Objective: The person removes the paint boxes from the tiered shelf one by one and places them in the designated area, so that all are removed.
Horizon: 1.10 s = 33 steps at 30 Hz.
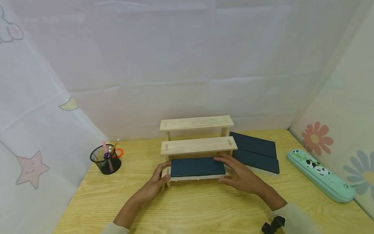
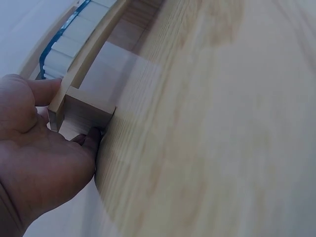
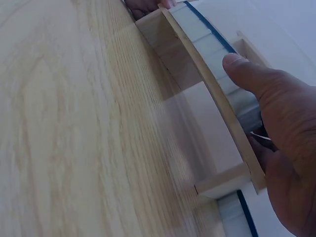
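A light wooden three-tier shelf stands on the table. Along its lowest plank lies a long box with a dark blue lid and a whitish, ribbed lower part. My left hand grips the left end of that plank; in the left wrist view the thumb lies over the plank beside the box and fingertips reach behind the shelf leg. At the other end, my right hand holds the box, thumb on its front side and fingers at its back edge. The box's far right end is hidden behind this hand.
Right of the shelf lie two more dark-blue-lidded boxes, side by side. A mint pencil case with pandas lies near the right wall. At the left stands a black mesh pen cup holding pens, with orange scissor handles beside it.
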Available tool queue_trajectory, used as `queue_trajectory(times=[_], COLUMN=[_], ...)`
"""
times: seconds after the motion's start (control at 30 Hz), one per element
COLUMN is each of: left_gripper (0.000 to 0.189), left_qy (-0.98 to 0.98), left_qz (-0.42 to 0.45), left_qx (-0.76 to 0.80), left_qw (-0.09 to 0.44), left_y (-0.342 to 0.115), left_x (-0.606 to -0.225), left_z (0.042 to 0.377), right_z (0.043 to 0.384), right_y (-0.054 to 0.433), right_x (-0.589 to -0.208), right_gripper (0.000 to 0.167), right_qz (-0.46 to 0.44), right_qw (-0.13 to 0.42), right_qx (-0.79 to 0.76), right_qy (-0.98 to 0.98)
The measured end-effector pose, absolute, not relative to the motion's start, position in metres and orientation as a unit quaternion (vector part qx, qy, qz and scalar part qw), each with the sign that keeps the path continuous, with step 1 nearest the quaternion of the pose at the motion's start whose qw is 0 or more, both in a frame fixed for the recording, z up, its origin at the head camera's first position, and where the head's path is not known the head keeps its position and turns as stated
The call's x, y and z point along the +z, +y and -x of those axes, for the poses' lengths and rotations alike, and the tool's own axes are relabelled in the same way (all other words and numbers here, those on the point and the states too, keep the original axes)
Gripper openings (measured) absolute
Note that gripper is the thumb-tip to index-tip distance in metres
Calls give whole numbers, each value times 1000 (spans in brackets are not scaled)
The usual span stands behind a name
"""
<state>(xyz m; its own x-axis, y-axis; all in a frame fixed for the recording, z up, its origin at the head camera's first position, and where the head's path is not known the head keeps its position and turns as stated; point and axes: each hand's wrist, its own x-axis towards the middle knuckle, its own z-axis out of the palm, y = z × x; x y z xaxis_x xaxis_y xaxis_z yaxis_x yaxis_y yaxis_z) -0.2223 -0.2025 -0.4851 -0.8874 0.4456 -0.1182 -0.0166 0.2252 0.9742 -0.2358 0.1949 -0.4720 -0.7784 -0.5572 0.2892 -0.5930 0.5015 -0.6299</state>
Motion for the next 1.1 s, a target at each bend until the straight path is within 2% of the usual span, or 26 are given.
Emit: queue_trajectory(times=[0.13, 0.43, 0.73, 1.1], left_gripper=[49, 49, 47, 52], left_qy=[757, 751, 743, 747], left_qz=[-134, -131, -142, -144], left_qx=[609, 618, 625, 618], left_qw=[194, 195, 192, 196], left_y=[-202, -202, -202, -204], left_x=[-487, -489, -490, -490], left_z=[223, 219, 221, 225], right_z=[237, 233, 229, 218], right_y=[186, 185, 189, 212], right_x=[-475, -474, -469, -458], right_gripper=[76, 61, 61, 60], right_qz=[-318, -346, -337, -361], right_qw=[37, 93, 62, 84], right_qx=[358, 367, 517, 557], right_qy=[-877, -858, -784, -743])
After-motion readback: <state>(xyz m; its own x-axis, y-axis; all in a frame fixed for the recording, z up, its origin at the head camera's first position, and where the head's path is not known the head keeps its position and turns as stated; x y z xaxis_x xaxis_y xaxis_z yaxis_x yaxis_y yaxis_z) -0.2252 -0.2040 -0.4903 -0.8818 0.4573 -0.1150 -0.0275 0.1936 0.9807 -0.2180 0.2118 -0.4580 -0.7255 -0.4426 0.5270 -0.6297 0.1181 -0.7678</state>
